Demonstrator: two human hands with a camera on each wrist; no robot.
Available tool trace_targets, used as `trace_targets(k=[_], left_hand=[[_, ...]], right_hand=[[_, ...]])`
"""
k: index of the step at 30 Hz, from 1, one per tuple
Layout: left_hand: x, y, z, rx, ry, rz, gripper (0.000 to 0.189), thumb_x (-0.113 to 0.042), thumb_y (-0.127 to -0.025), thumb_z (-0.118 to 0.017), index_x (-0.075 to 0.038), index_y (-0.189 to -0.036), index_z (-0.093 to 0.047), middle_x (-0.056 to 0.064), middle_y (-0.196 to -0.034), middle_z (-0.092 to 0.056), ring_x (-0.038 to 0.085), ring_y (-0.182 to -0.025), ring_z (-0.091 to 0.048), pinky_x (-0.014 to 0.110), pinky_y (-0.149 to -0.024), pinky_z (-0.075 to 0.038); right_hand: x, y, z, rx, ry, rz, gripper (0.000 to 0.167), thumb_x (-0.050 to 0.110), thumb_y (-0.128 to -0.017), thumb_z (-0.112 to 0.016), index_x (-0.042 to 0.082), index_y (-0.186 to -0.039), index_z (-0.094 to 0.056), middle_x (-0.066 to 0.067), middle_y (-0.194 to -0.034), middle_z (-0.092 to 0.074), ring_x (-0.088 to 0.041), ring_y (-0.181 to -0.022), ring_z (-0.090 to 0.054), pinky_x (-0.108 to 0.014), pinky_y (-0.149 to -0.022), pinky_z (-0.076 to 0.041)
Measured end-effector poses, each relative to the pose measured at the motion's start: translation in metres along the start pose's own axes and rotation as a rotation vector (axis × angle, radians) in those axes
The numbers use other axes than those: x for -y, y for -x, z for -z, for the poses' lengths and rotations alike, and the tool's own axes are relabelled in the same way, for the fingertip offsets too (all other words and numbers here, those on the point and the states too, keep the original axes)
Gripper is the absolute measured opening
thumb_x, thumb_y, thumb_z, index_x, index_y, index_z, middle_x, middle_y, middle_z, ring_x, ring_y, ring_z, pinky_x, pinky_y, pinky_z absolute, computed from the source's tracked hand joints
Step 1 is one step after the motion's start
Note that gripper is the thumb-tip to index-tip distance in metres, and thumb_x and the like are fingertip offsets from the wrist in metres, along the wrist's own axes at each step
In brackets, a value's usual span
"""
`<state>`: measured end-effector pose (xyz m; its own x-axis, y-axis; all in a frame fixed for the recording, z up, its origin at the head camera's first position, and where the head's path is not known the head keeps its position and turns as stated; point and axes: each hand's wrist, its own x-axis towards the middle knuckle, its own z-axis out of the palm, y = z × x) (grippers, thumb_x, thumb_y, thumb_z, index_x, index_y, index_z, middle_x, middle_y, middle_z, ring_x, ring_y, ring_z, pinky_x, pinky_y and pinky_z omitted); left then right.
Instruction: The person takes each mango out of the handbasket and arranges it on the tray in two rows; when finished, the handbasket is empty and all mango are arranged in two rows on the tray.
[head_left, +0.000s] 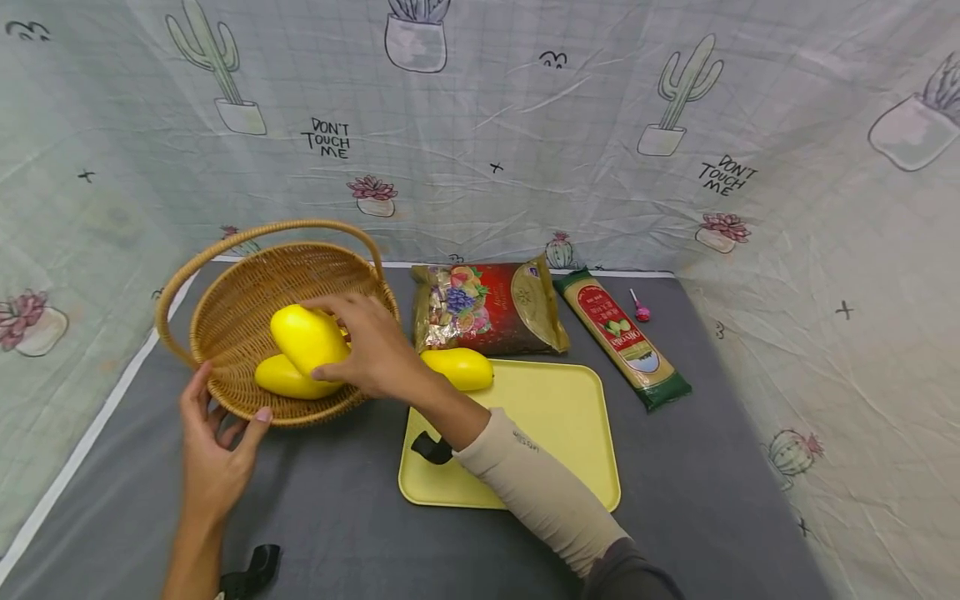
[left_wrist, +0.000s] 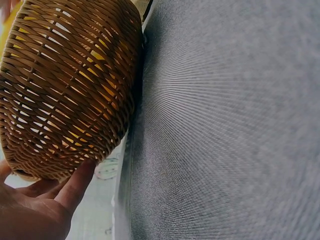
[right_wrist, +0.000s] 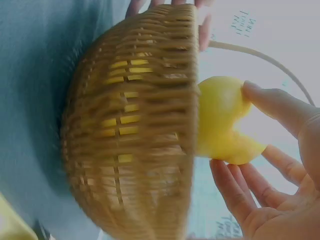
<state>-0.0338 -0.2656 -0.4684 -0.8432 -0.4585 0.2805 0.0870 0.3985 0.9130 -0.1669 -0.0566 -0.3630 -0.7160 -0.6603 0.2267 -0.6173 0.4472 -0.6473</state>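
Note:
A yellow mango (head_left: 303, 333) is pinched between the thumb and fingers of my right hand (head_left: 378, 350), over the mouth of the wicker basket (head_left: 247, 304). Under it, another mango (head_left: 288, 382) lies inside. My left hand (head_left: 216, 458) grips the basket's near left side, thumb and fingers spread against the weave. From the right wrist view, the held mango (right_wrist: 222, 112) shows just beyond the basket's rim (right_wrist: 192, 165). Yellow shows through gaps in the wicker wall (left_wrist: 65, 85) in the left wrist view. A further mango (head_left: 459, 369) rests at the far left edge of the yellow tray (head_left: 555, 433).
Behind the tray lies a red and gold fruit-printed packet (head_left: 491, 307). To its right is a long green and red packet (head_left: 622, 337), with a pink lollipop (head_left: 641, 312) beside it. A cactus-patterned cloth (head_left: 480, 125) hangs behind the grey tabletop (head_left: 337, 517).

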Motion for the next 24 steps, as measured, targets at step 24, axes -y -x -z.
trace_targets(k=[24], left_hand=[[-0.002,-0.002,0.000,-0.007,-0.004,0.022,0.095,0.004,-0.094,-0.073,-0.025,-0.169,-0.022,0.009,-0.173,-0.030,0.018,-0.131,-0.052,0.004,-0.090,-0.043]], right_hand=[[-0.055,0.086,0.078,-0.094,-0.024,-0.108,0.079,0.019,-0.082,-0.095,0.024,-0.152,-0.058,-0.003,-0.142,-0.060,-0.027,-0.126,-0.057,-0.041,-0.099,-0.059]])
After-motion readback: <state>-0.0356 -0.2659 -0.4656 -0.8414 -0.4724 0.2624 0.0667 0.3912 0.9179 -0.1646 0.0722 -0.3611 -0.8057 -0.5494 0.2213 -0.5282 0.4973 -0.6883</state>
